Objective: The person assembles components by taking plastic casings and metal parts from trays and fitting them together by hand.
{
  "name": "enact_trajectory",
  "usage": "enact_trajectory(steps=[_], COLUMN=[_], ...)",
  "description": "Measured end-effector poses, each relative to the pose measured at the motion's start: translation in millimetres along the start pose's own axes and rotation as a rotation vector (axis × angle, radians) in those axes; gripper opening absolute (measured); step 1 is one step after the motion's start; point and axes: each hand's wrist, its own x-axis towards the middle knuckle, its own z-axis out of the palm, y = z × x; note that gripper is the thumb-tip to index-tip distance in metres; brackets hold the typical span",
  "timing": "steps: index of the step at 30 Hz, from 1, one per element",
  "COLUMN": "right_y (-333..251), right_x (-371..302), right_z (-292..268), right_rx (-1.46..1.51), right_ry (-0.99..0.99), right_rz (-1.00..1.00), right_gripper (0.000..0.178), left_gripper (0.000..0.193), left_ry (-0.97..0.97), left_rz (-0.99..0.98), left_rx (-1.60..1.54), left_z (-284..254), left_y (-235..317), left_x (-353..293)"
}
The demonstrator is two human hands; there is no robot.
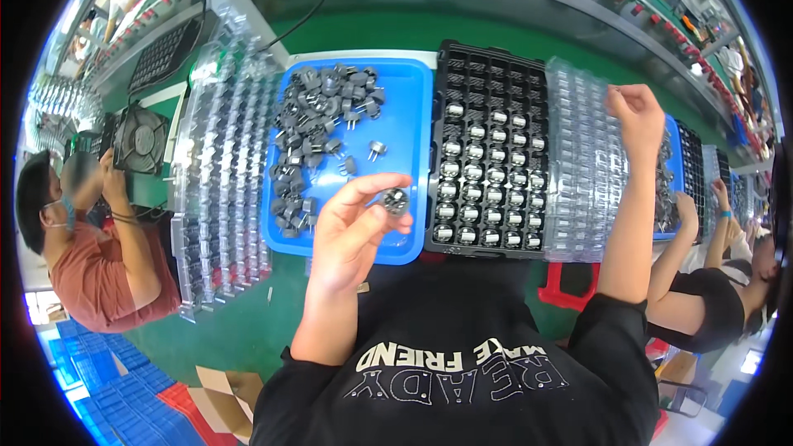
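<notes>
My left hand [351, 227] is raised over the near right corner of a blue tray [405, 116]. Between its thumb and fingers it pinches a small round dark plug part [395, 201], whose face shows bright metal bits. Loose black plug parts with metal pins [318, 103] lie heaped along the tray's left and far sides. My right hand [638, 116] is over the right edge of a clear plastic blister tray [582, 165], its thumb and fingertips drawn together. Whatever those fingertips hold, if anything, is too small to make out.
Between the two trays lies a black compartment tray [491, 165], its nearer rows filled with silvery parts. Stacked clear blister trays [223, 190] stand at left. A person in a rust shirt [116, 281] sits left by a black fan [139, 140]; another person [710, 306] works at right.
</notes>
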Motion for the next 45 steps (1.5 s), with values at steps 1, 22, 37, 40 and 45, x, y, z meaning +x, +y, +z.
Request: enact_trajectory(steps=[1, 22, 37, 40, 45], right_y=[-25, -159, -153, -152, -145], right_x=[-21, -182, -196, -198, -205], right_z=[8, 109, 115, 114, 112], right_rx=[0.156, 0.261, 0.255, 0.223, 0.286], right_ry=[-0.021, -0.317, -0.376, -0.363, -0.44], right_rz=[-0.045, -0.637, -0.572, -0.562, -0.448], right_gripper=[0.009, 0.031, 0.033, 0.033, 0.022], left_gripper=[0.036, 0.035, 0.034, 0.032, 0.03], left_ry=[-0.012, -0.142, -0.115, -0.118, -0.093], left_rz=[-0.006, 0.166, 0.074, 0.029, 0.09], left_rx=[0.004, 0.113, 0.145, 0.129, 0.23], left_z=[2, 28, 9, 7, 7], left_y=[-1, -6, -13, -12, -21], left_x=[1, -4, -14, -16, -19])
